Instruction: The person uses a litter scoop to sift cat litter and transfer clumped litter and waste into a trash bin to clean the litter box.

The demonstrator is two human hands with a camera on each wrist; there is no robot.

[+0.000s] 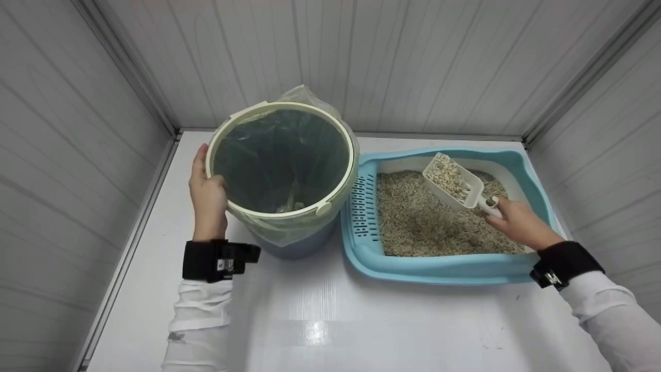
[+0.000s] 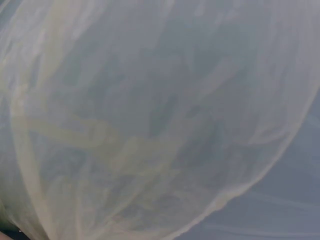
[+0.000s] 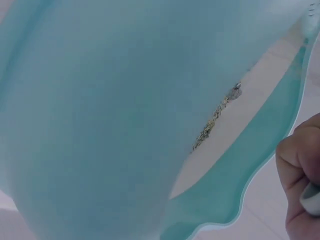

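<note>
My left hand [image 1: 208, 199] grips the left rim of a round trash bin [image 1: 294, 250], thumb at the rim and fingers along its outer side. A thin, translucent bag [image 2: 150, 100] lines the bin and folds over its edge; a few small bits lie at the bottom. My right hand [image 1: 521, 222] holds a white litter scoop [image 1: 454, 183] by its handle, above the litter box. Pale litter granules [image 1: 446, 175] fill much of the scoop. In the right wrist view, my curled fingers [image 3: 300, 155] show at the right edge, around the handle's end.
A blue litter box [image 1: 444, 268] with a slotted left ledge stands right of the bin, close against it. Grey-brown litter [image 1: 418, 222] covers its floor. Both stand on a white table [image 1: 320, 310], with grey panel walls [image 1: 330, 62] at the back and sides.
</note>
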